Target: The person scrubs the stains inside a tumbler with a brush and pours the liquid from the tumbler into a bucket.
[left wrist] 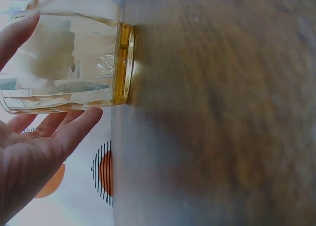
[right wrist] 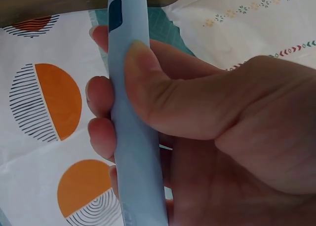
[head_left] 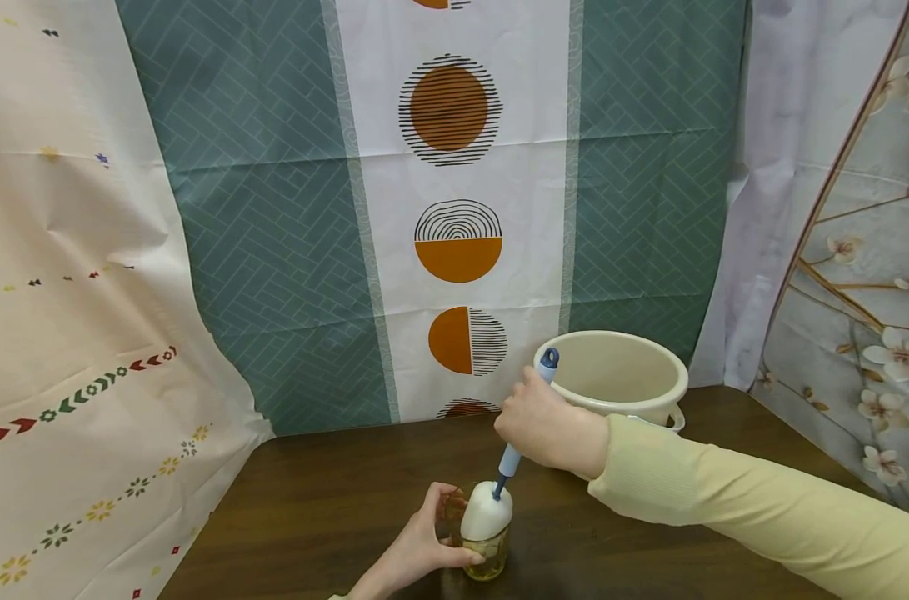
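right grip (head_left: 541, 419): brush (head_left: 486, 510) | left grip (head_left: 418, 546): glass (head_left: 491, 557) | gap to tub rim (head_left: 637, 407)

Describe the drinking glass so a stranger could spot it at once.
On the dark wooden table, nearer the viewer than the cream tub, find the left hand. It holds the glass, with a white sponge head partly inside. Unlike the opaque tub, the glass is see-through and yellow-tinted.

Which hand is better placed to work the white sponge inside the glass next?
Likely the right hand: it grips the blue handle, whose white sponge head sits partly in the glass. The left hand holds the glass, better suited to steadying.
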`<state>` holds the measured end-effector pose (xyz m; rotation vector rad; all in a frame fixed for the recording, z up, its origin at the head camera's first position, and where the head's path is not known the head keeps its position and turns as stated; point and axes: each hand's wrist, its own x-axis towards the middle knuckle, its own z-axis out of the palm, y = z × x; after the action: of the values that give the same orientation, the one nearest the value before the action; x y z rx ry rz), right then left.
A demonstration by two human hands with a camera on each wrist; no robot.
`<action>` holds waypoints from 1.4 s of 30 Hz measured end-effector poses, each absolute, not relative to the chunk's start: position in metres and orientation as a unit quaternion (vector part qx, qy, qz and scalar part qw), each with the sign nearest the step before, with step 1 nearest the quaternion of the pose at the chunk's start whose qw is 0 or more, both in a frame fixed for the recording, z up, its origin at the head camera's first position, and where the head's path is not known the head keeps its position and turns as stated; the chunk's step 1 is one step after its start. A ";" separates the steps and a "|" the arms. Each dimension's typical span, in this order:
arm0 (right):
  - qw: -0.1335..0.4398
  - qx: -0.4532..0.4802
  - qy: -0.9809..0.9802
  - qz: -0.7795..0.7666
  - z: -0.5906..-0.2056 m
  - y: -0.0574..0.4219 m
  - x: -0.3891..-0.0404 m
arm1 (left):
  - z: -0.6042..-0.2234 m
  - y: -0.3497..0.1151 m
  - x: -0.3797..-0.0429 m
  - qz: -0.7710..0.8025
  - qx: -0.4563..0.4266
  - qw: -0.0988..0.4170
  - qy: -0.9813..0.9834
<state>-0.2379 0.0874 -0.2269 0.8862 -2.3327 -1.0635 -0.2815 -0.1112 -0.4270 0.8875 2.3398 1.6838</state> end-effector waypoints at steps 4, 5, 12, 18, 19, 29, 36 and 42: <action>0.224 0.333 -0.835 -0.376 -0.228 0.091 -0.238 | -0.427 -0.112 -0.281 0.556 0.292 0.062 0.776; 0.229 0.336 -0.835 -0.371 -0.228 0.092 -0.238 | -0.427 -0.112 -0.281 0.556 0.292 0.061 0.776; 0.257 0.345 -0.830 -0.354 -0.232 0.097 -0.238 | -0.430 -0.111 -0.283 0.558 0.298 0.058 0.772; 0.263 0.338 -0.837 -0.341 -0.235 0.100 -0.238 | -0.430 -0.111 -0.283 0.564 0.304 0.060 0.766; 0.265 0.336 -0.838 -0.340 -0.235 0.100 -0.238 | -0.430 -0.111 -0.282 0.565 0.305 0.061 0.764; 0.248 0.308 -0.858 -0.326 -0.236 0.101 -0.236 | -0.430 -0.111 -0.282 0.566 0.300 0.061 0.766; 0.243 0.294 -0.868 -0.319 -0.234 0.103 -0.236 | -0.431 -0.111 -0.284 0.559 0.296 0.059 0.772; 0.253 0.299 -0.868 -0.306 -0.235 0.107 -0.235 | -0.431 -0.112 -0.284 0.563 0.295 0.066 0.769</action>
<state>-0.2346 0.1073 -0.2354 0.8123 -2.3597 -0.8330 -0.2835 -0.1115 -0.4306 0.8899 2.3195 1.6983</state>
